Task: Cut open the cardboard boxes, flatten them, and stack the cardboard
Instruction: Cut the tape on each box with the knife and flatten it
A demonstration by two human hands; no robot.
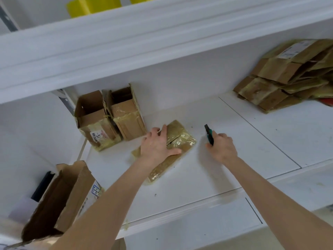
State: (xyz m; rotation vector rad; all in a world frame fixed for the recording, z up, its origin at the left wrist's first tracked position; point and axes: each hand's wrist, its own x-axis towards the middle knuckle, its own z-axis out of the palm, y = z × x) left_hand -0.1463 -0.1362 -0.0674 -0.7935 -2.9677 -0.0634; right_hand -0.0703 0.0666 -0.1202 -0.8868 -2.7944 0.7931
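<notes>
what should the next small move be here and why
Probably slide the flattened box rightward toward the cardboard stack. It already lies flat on the shelf under the left hand, and the right hand holds the cutter clear of it, so no cut seems pending.

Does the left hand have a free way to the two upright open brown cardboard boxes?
Probably yes: the left hand presses the flattened taped brown cardboard beside the two upright open brown cardboard boxes, and nothing stands between.
</notes>
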